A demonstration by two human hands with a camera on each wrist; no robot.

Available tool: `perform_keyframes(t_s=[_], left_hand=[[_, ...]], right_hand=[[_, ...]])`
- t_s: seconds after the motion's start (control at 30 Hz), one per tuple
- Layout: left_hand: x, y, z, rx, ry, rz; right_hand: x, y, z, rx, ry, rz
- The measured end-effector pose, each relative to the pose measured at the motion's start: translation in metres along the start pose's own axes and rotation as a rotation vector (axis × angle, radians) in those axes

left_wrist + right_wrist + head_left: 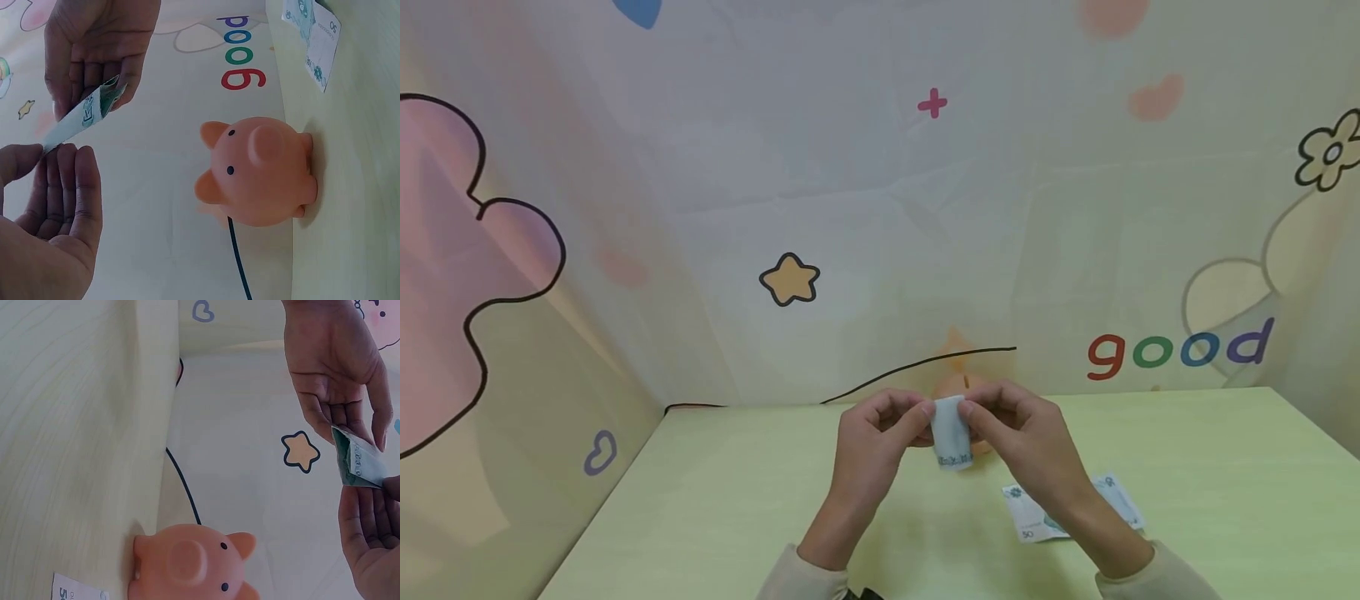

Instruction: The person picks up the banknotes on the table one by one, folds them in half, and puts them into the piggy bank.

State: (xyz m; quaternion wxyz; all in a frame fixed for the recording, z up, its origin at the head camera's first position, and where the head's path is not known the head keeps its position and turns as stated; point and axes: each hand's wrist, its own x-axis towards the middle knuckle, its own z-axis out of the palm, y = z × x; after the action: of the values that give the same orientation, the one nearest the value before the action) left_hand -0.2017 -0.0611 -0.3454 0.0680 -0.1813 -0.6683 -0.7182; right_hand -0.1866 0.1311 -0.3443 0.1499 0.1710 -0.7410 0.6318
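Both hands hold a folded banknote point(952, 432) up in front of me, pale with a green patterned lower edge. My left hand point(880, 429) pinches its left side between thumb and fingers. On the other side my right hand point(1015, 425) pinches it the same way. Seen from the left wrist, the folded banknote point(81, 119) stands partly spread at one end. Behind the hands is an orange piggy bank point(259, 172) on the table, mostly hidden by them in the head view; a slot shows on its top.
Another banknote point(1033, 517), marked 50 and creased, lies on the pale yellow-green table point(737, 500) under my right forearm. A printed cloth backdrop point(850, 167) with a star and the word "good" rises behind the table.
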Motion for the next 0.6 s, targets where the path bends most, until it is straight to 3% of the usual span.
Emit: perform_keyframes(t_s=[0.6], left_hand=[[0.0004,-0.0021,0.0031,-0.016,-0.044,-0.014]], right_hand=[[0.0000,0.0001,-0.0021,-0.024,0.058,-0.031]])
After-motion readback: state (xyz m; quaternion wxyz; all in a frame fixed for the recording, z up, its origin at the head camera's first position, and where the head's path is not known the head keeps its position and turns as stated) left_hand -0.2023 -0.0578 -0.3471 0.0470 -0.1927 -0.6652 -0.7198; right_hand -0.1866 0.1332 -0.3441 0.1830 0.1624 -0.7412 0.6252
